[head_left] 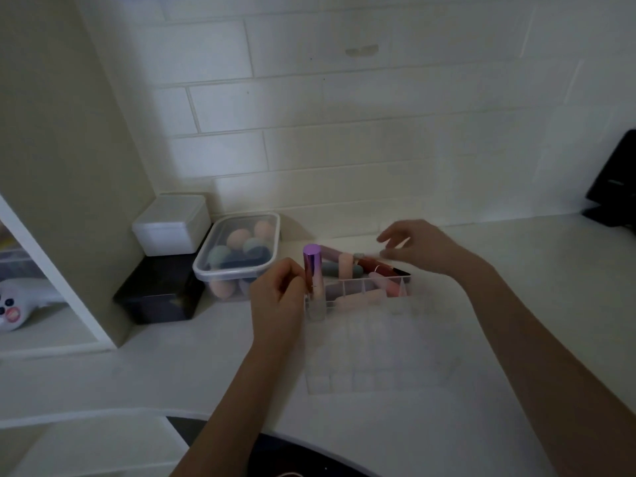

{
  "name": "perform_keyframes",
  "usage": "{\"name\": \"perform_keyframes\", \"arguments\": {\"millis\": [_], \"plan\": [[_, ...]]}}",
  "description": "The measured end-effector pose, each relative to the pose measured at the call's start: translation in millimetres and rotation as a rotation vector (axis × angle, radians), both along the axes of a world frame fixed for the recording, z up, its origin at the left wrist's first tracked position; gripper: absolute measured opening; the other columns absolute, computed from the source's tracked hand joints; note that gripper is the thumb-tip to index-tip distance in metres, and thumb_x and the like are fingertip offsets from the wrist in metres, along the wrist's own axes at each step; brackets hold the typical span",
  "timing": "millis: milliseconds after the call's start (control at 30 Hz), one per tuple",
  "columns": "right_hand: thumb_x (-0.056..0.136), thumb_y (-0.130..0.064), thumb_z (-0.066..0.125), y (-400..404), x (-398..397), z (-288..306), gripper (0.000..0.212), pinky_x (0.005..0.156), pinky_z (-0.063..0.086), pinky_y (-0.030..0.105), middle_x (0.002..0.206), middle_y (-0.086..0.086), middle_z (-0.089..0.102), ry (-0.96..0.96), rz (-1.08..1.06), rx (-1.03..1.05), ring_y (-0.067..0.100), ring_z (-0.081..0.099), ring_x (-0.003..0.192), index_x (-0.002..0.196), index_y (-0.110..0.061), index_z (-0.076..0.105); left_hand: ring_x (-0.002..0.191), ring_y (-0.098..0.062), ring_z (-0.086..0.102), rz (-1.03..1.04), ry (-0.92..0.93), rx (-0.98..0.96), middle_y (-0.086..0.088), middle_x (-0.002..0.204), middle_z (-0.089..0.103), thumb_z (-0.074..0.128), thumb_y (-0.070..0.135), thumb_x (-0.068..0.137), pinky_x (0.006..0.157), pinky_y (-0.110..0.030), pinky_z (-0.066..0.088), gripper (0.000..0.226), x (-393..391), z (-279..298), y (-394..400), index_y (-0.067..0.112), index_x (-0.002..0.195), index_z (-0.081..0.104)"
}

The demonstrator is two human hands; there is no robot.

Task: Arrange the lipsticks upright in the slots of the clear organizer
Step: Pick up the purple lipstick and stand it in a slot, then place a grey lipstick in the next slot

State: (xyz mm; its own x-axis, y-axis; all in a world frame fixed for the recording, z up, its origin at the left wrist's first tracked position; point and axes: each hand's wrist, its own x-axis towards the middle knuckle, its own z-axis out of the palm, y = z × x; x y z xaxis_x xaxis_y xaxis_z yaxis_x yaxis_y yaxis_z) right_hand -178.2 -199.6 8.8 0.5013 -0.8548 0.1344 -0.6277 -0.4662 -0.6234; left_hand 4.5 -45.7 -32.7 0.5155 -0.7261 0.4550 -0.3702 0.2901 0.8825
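While the left hand [277, 290] grips the upright purple lipstick [313, 273], the blurred right hand's [418, 247] grip is unclear.

Lipstick [314, 275] upright in organizer [375, 342]

Upright lipsticks [312, 270]: one
Lying lipsticks [345, 265]: perhaps six, blurred
Organizers [375, 339]: one
Sponge tubs [237, 249]: one
Hands [278, 297]: two

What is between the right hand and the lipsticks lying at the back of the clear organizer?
Nothing visible. The right hand hovers just above the lying lipsticks at the back of the organizer. The left hand is off to the side, by the upright purple lipstick.
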Motion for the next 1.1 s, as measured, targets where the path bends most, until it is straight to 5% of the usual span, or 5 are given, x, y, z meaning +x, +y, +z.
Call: {"name": "perform_keyframes", "arguments": {"millis": [267,467,600,767,1100], "plan": [[0.083,-0.027,0.069,1.3,7.2,0.3,0.018,0.072,0.046,0.024,0.093,-0.003,0.063,-0.121,0.120,-0.006,0.010,0.056,0.070,0.100,-0.033,0.067,0.082,-0.034,0.067,-0.168,0.206,0.121,-0.014,0.082,0.069,0.045,0.003,0.090,0.075,-0.053,0.057,0.024,0.1,13.5,-9.5,0.010,0.086,0.068],[0.084,-0.025,0.068,0.3,15.1,-4.5,0.018,0.065,0.045,0.017,0.100,-0.008,0.063,-0.069,0.121,-0.037,0.012,0.059,0.073,0.100,-0.033,0.069,0.124,-0.027,0.051,-0.414,-0.128,0.270,-0.015,0.129,0.057,0.047,0.018,0.089,0.111,-0.044,0.038,0.035,28.7,19.9,-48.4,0.011,0.123,0.054],[0.083,-0.025,0.069,-0.7,14.4,-5.1,0.017,0.064,0.043,0.017,0.096,-0.008,0.063,-0.105,0.123,-0.008,0.011,0.056,0.070,0.098,-0.032,0.070,0.100,0.002,0.054,-0.469,-0.398,0.414,-0.010,0.126,0.058,0.070,0.016,0.077,0.084,0.002,0.043,0.055,33.5,12.2,-68.9,0.003,0.128,0.052],[0.083,-0.023,0.068,-2.6,13.7,-6.8,0.014,0.064,0.043,0.017,0.093,-0.009,0.064,-0.132,0.108,-0.019,0.009,0.055,0.068,0.097,-0.028,0.070,0.074,0.007,0.055,-0.319,-0.674,0.494,0.006,0.098,0.062,0.067,0.011,0.085,0.071,0.005,0.043,0.028,40.8,-0.5,-86.0,0.014,0.113,0.065],[0.087,-0.015,0.065,16.0,25.4,21.5,0.024,0.063,0.049,0.016,0.092,0.007,0.070,-0.524,0.144,0.063,0.013,0.065,0.074,0.110,-0.022,0.064,0.074,-0.009,0.073,-0.480,0.218,0.070,-0.004,0.093,0.069,0.058,-0.001,0.088,0.070,-0.018,0.059,0.021,20.6,26.7,-72.1,0.016,0.098,0.064]]}}
